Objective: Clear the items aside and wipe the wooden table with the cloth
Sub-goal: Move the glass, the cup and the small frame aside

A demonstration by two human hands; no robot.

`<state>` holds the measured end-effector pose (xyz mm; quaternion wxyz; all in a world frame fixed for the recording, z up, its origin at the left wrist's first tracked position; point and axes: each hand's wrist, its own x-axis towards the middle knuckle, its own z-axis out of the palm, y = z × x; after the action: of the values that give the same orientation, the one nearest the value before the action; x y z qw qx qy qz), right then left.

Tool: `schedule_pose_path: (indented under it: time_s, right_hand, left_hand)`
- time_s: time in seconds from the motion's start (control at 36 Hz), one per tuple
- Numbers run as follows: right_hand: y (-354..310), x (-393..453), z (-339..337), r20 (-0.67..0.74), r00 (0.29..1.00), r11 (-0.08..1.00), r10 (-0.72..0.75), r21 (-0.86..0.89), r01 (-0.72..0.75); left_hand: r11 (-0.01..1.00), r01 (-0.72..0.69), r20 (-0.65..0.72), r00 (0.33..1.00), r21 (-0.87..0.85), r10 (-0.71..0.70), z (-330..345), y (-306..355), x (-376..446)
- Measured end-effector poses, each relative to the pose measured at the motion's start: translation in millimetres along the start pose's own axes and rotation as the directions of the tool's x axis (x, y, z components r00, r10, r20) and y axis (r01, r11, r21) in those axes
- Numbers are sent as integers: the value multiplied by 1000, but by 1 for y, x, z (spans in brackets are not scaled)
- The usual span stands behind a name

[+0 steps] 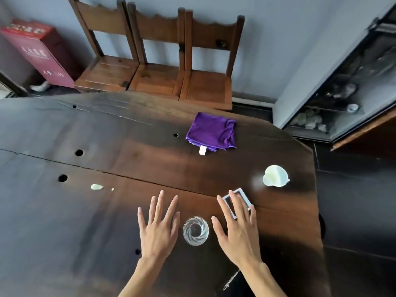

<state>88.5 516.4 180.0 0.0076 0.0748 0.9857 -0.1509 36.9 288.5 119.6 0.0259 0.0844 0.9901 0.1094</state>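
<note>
Table: the big dark wooden table [132, 146] fills most of the view; it has round holes and a long crack.
Cloth: the purple cloth [212, 132] lies folded at 12 o'clock, well apart from the hands.
Spill: a pale blob [96, 187] sits at 9 o'clock.
Glass: a clear glass [195, 230] stands between the hands.
Left hand: the left hand [157, 228] is flat, fingers spread wide, holding nothing.
Right hand: the right hand [236, 228] is spread wide, fingers over a small white frame [235, 202].
Cup: a pale green cup [275, 176] lies at 2 o'clock.
Room: three wooden chairs [158, 61] stand by a grey wall; a red box [37, 52] stands at 10 o'clock.
</note>
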Motion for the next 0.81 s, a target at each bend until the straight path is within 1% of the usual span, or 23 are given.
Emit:
schedule_pose_path:
  time_s: [0.17, 0.39, 0.47, 0.61, 0.81]
  right_hand:
    - [14, 25, 35, -25, 995, 995, 95, -13, -95]
    - [33, 39, 81, -111, 986, 991, 127, -37, -131]
    - [37, 39, 94, -114, 982, 987, 153, -31, -157]
    - [42, 39, 110, -92, 980, 982, 177, -56, -183]
    - [45, 45, 120, -96, 971, 974, 220, -38, -224]
  left_hand:
    - [997, -63, 49, 997, -33, 65, 52, -20, 42]
    - [983, -186, 104, 977, -2, 185, 116, -25, 84]
    - [975, -219, 118, 970, 26, 214, 135, -27, 88]
    - [972, -229, 94, 970, 59, 223, 145, -30, 84]
    - [974, -214, 102, 973, 72, 206, 143, -28, 84]
